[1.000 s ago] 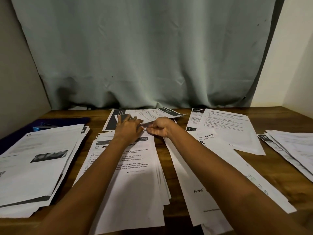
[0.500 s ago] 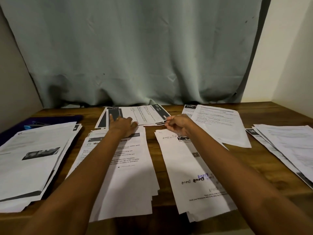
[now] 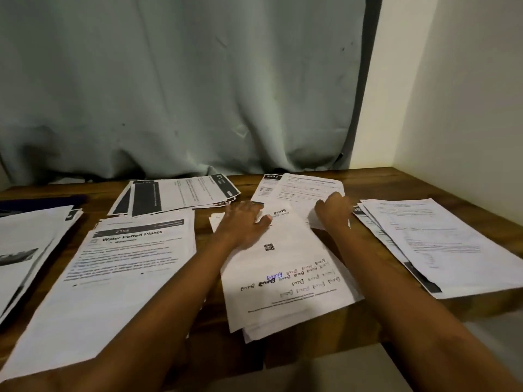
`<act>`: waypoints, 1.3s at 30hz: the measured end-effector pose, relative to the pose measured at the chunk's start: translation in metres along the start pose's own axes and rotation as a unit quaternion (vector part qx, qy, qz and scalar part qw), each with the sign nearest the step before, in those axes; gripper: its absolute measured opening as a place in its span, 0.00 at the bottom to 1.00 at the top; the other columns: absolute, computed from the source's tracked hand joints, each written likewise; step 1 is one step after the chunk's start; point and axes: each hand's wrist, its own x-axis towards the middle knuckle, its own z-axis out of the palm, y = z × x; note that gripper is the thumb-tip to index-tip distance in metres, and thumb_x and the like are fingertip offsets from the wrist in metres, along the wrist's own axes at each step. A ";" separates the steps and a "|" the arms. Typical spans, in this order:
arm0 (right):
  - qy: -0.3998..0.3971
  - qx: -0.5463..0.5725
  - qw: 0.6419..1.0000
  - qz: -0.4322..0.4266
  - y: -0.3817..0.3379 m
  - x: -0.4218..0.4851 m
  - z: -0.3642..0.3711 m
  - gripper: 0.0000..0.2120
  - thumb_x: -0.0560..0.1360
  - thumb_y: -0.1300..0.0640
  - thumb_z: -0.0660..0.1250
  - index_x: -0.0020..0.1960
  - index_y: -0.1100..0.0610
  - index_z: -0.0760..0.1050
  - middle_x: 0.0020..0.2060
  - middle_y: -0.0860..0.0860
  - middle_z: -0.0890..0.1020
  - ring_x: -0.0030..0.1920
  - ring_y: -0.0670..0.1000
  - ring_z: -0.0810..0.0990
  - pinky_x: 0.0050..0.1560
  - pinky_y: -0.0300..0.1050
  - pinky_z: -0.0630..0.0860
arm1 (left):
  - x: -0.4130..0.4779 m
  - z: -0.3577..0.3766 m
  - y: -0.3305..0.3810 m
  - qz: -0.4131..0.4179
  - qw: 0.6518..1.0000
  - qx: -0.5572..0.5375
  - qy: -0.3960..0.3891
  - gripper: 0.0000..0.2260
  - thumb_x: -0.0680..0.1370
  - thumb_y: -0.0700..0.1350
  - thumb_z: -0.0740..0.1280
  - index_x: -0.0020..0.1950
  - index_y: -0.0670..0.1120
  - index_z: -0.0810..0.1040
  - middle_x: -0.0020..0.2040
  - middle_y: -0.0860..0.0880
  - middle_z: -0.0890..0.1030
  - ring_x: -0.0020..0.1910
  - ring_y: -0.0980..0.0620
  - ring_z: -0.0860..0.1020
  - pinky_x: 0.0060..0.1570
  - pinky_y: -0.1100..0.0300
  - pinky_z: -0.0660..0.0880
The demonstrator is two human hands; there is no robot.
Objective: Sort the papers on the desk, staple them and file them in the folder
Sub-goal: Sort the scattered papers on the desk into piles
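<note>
Pressing flat on the scribbled stack (image 3: 285,267), far-left part, left hand (image 3: 243,224) had fingers straight; right hand (image 3: 334,212) curled at its far-right corner, grip unclear. Stack ran near-to-far.

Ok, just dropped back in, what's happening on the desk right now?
A person is sorting papers on the wooden desk. The left hand lies flat on the centre pile with handwriting. The right hand is at that pile's far right edge; whether it grips a sheet is unclear. Other piles lie around, including the Water Potted Plants pile. A dark folder sits far left. It looks like the sorting stage, with no stapler in view.
</note>
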 end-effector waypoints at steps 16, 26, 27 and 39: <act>-0.005 -0.029 0.997 0.067 0.043 0.014 -0.013 0.26 0.69 0.49 0.75 0.60 0.60 0.72 0.58 0.58 0.78 0.58 0.58 0.77 0.55 0.48 0.74 | 0.001 0.040 0.007 -0.047 0.998 0.027 -0.033 0.27 0.80 0.63 0.49 0.77 0.55 0.56 0.78 0.49 0.55 0.77 0.48 0.52 0.75 0.46 0.44; 0.021 0.019 0.995 0.096 0.046 0.015 -0.022 0.17 0.76 0.56 0.68 0.61 0.62 0.73 0.59 0.59 0.78 0.58 0.59 0.78 0.54 0.49 0.75 | 0.001 0.039 0.007 -0.047 0.998 0.032 -0.030 0.28 0.80 0.63 0.49 0.77 0.54 0.57 0.78 0.49 0.56 0.77 0.48 0.53 0.74 0.46 0.45; 0.034 0.034 0.994 0.094 0.045 0.014 -0.023 0.16 0.77 0.57 0.67 0.61 0.63 0.73 0.59 0.59 0.78 0.58 0.59 0.78 0.54 0.49 0.75 | 0.001 0.039 0.007 -0.047 0.998 0.031 -0.029 0.27 0.80 0.63 0.49 0.77 0.54 0.57 0.78 0.49 0.56 0.77 0.48 0.53 0.74 0.46 0.45; 0.151 0.185 0.965 0.110 0.046 0.008 -0.039 0.14 0.80 0.61 0.58 0.61 0.67 0.75 0.59 0.63 0.78 0.57 0.62 0.77 0.55 0.52 0.75 | -0.002 0.036 0.008 -0.042 0.999 0.013 -0.028 0.27 0.80 0.63 0.50 0.77 0.53 0.58 0.78 0.48 0.56 0.77 0.48 0.54 0.74 0.46 0.45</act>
